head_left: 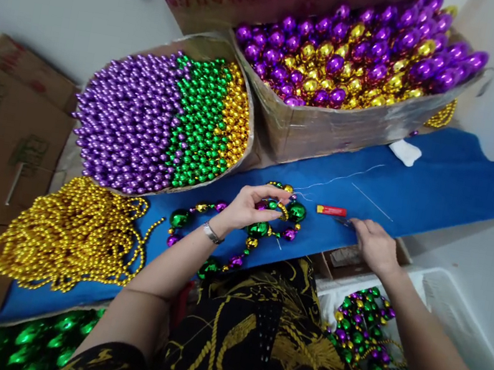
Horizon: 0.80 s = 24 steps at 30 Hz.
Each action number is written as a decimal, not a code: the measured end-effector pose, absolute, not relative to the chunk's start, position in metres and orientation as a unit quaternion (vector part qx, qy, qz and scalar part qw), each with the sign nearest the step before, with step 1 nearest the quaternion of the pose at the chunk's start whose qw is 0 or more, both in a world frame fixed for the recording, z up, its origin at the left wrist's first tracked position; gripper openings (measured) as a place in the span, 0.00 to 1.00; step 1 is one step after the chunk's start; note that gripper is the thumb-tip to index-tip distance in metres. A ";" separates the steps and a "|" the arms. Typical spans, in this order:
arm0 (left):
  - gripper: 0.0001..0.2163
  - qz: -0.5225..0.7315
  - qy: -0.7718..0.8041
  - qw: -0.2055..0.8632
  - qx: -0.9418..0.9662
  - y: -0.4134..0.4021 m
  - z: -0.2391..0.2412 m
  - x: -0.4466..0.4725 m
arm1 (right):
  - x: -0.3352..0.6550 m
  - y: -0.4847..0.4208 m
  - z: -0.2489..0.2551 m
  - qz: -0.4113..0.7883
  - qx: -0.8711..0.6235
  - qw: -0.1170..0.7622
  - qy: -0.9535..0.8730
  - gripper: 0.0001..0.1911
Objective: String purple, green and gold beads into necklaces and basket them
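Black-and-gold patterned clothing (249,343) sits nearest the camera; my landmark is the red-and-yellow lighter (331,211), or something like one, on the blue-covered desk (447,174). I have the bead strand (259,229) left of the lighter, looped on the desk, part of it lifted. Left hand (253,206): narrow grip, thumb and fingers pinching small beads of the strand, I'd guess to steady that spot. Right hand (373,247), just right of the lighter: grip closed around a small metal tool (342,221), maybe scissors, too blurry to confirm. Two bead-filled cartons (316,135) stand beyond the lighter, probably for easy reach; gold bead pile (72,238) far left of it, white crate (456,318) with mixed beads nearer the camera, rightward. Strand looks shiny: big green balls, smaller purple and gold ones, tiny spacers. Thin white thread (347,176) runs slack beyond the lighter.
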<state>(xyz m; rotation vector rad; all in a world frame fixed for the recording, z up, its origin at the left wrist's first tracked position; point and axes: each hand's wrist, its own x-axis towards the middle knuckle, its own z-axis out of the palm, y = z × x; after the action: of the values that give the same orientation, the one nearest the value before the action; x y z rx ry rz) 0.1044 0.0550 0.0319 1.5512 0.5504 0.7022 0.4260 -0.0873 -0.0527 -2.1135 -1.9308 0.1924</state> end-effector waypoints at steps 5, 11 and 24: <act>0.20 0.330 0.237 0.656 0.636 0.054 0.029 0.105 | 0.361 -0.060 -0.014 0.348 -0.651 0.319 -0.594 0.22; 0.21 0.337 0.236 0.660 0.629 0.053 0.030 0.106 | 0.317 -0.026 0.010 0.405 -0.568 0.343 -0.629 0.20; 0.22 0.334 0.277 0.658 0.616 0.058 0.030 0.093 | 0.382 -0.051 -0.028 0.122 -0.641 0.250 -0.716 0.19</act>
<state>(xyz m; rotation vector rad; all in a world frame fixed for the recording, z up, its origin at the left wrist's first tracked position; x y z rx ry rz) 0.0933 0.0583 0.0297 1.3946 0.6282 0.7566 0.3822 -0.0506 -0.0279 -1.7443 -1.9495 0.3331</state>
